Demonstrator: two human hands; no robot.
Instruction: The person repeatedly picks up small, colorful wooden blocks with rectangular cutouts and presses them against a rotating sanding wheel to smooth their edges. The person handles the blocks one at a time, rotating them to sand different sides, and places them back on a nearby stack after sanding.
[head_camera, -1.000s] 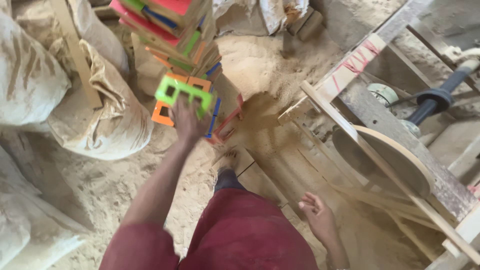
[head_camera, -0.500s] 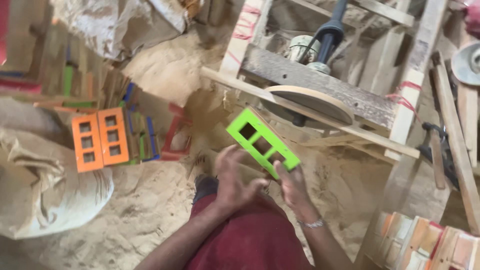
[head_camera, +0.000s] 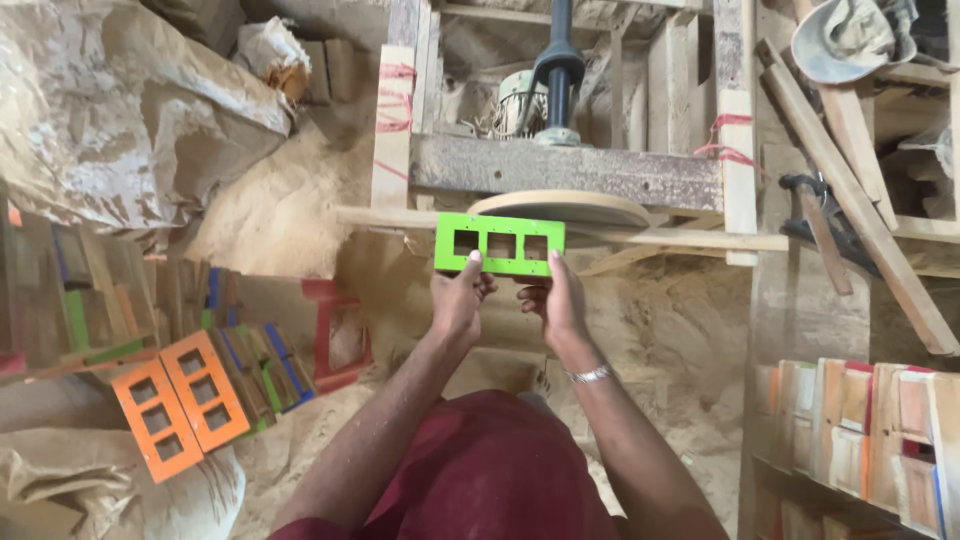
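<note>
Just below the round sanding disc (head_camera: 560, 207) you hold a green three-hole frame (head_camera: 499, 244) flat — left hand (head_camera: 458, 297) and right hand (head_camera: 556, 300) both closed on its lower edge, thumbs on top. Orange frames (head_camera: 180, 402) lie well left of the disc, on sawdust.

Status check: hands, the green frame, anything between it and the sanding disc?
Left hand and right hand both grip the green three-hole frame by its lower edge. Frame level, close before the round disc. Nothing visible between them.
</note>
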